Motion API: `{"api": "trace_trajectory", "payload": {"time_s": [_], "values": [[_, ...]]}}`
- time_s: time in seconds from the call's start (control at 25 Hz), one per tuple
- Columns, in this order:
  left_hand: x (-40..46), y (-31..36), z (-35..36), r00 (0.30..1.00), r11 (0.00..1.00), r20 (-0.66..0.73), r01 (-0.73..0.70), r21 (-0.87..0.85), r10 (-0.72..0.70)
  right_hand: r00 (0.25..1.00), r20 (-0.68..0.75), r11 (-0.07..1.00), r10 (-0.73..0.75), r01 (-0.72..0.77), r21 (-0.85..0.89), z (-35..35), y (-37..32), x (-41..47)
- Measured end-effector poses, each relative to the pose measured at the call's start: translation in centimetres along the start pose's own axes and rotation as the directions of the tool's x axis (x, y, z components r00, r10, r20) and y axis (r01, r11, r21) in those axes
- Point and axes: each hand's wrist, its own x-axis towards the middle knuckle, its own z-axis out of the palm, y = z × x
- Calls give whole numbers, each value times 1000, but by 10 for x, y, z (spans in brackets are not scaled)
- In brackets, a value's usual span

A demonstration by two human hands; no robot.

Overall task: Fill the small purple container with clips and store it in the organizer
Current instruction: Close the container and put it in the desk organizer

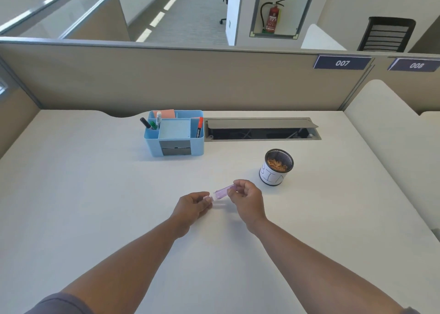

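Note:
A small translucent purple container (223, 192) is held above the white desk between both hands, lying almost level. My right hand (247, 200) grips its far right end. My left hand (191, 206) pinches its pale cap end on the left. Golden clips (278, 164) fill a round black mesh cup (273, 176) wrapped in white paper, just beyond my right hand. The light blue organizer (152, 144) stands further back on the left, with markers, pink sticky notes and a grey drawer at its front.
An open grey cable tray (262, 129) is set into the desk right of the organizer. A beige partition (166, 80) closes the back of the desk. A rounded white divider (385, 123) borders the right side.

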Motion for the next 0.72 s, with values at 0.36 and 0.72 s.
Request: {"api": "trace_trajectory", "payload": {"time_s": [0.36, 0.72], "values": [[-7, 7, -19, 1000, 1000, -28, -7, -24, 6, 981, 145, 974, 129, -152, 168, 17, 5, 3], [-14, 13, -27, 998, 997, 14, -61, -52, 62, 958, 218, 934, 188, -243, 262, 22, 6, 1]]}}
